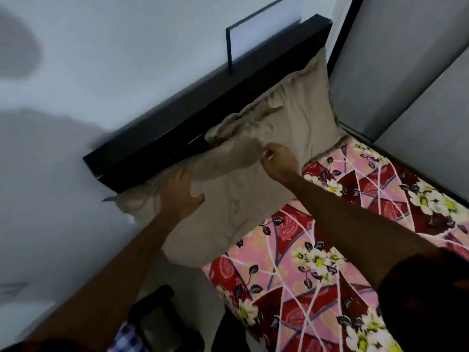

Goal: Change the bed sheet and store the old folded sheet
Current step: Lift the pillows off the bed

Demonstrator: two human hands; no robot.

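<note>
- Pale wall (101, 59): fills 9 to 12 o'clock; a strip of open room runs beside the bed's left edge towards 7 o'clock.
- Bed sheet (317, 262): red, pink and white floral, spread on the mattress from centre to 5 o'clock. Its left edge drops at 6 o'clock and its far edge meets the grey panels.
- Grey panels (406, 72): upright at 2 o'clock, tight against the bed's right side.
- Black headboard (203, 105): runs diagonally from 9 to 1 o'clock against the wall.
- Near pillow (228, 199): beige, at centre, leaning on the headboard, its lower corner overhanging the sheet's left edge.
- Far pillow (299, 115): beige, at 1 o'clock, wedged between headboard, grey panels and near pillow.
- Framed panel (266, 29): stands on the headboard's top at 12 o'clock.
- Left hand (181, 196): fingers spread on the near pillow's left side, thumb pressing into the fabric.
- Right hand (278, 160): fingers curled, pinching the near pillow's upper corner.
</note>
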